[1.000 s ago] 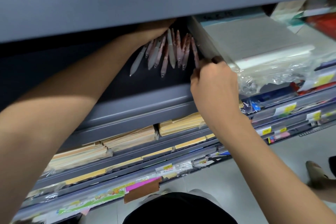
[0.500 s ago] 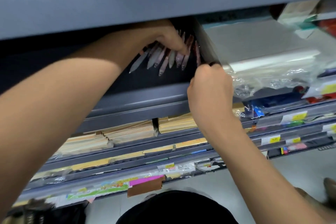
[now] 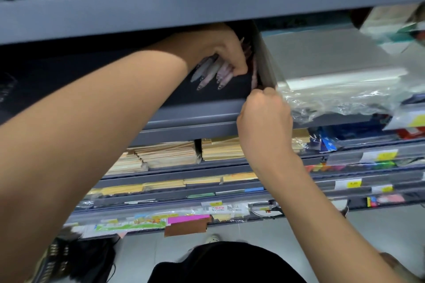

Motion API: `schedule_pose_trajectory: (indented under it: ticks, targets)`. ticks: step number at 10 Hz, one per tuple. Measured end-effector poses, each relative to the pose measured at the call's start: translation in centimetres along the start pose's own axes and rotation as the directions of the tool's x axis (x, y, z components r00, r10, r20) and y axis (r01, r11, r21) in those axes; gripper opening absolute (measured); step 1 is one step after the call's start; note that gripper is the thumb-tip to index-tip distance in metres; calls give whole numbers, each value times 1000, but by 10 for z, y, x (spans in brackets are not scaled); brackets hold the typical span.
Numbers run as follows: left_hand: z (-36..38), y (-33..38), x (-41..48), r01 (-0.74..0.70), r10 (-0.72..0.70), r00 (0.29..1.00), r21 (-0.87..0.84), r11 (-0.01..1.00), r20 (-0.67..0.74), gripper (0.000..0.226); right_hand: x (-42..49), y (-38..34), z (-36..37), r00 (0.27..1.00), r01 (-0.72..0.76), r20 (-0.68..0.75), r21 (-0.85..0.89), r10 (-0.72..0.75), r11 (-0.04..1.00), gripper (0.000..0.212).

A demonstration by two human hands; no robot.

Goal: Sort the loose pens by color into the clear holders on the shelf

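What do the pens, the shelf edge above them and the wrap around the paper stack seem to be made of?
The pens: probably plastic, with frosted translucent barrels in pinkish and whitish tones. The shelf edge: likely painted metal, an even matte grey-blue face. The wrap: thin clear plastic film, crinkled, with bright glints.

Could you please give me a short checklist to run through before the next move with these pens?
1. Left hand grips the pens: ok.
2. Gripped pens all one color: not ok, whitish and pinkish are mixed.
3. Pink pen beside the grey box gathered: not ok, it lies apart.
4. What the right hand holds: cannot tell.
5. Clear holders located: cannot tell, none in view.
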State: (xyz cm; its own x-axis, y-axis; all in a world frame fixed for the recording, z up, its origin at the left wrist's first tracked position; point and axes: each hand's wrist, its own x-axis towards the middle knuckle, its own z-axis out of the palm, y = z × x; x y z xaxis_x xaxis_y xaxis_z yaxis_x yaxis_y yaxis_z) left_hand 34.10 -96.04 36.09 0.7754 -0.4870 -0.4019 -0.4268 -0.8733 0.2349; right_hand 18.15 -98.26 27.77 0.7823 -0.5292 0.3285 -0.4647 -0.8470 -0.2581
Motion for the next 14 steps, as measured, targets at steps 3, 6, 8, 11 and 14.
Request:
schedule_pose_trajectory:
  ticks: [3,6,8,11,14]
  targets:
    - [2,7,10,35,-47,994,119,992,99,41,-1,3,3,1000,26,-10,7,-25,1000,20]
    - [-7,-4,13,275,-281,953,60,959,112,67,-1,4,5,999,31,-25,21,-30,999,19]
    - [-5,0,12,154,-165,985,190,970,44,23,-1,4,5,1000,21,-20,28,-20,999,18]
    - [7,-5,14,131,-121,991,211,969,-57,15,1,4,4,1000,15,-12,44,-15,999,16]
    - [17,-11,12,85,-56,982,159,984,-179,30,1,4,6,1000,2,-24,55,-1,998,13]
